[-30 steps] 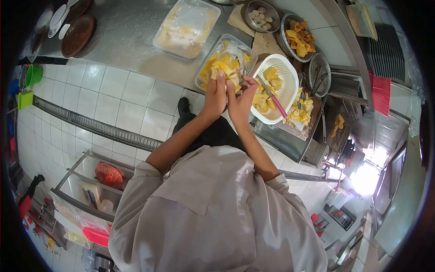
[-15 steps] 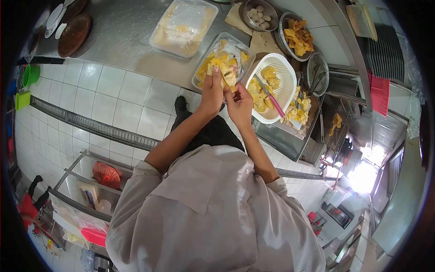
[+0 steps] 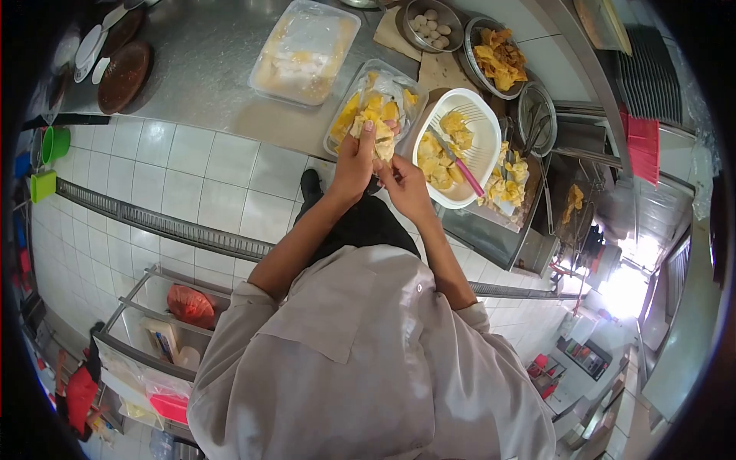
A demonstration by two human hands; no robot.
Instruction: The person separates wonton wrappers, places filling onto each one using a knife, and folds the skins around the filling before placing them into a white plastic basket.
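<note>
A yellow wrapper (image 3: 381, 140) is pinched shut between the left hand (image 3: 354, 165) and the right hand (image 3: 404, 184), just above the clear tray (image 3: 341, 115). It looks half folded. A careful press seems needed next, near the white basket (image 3: 491, 142).

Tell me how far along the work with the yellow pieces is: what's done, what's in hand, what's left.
Done: the white basket already holds several yellow pieces, with a pink-handled tool lying among them.
In hand: the left hand and right hand together hold one yellow piece just above the counter edge.
Left: the clear tray beside the basket still holds a heap of yellow pieces.
</note>
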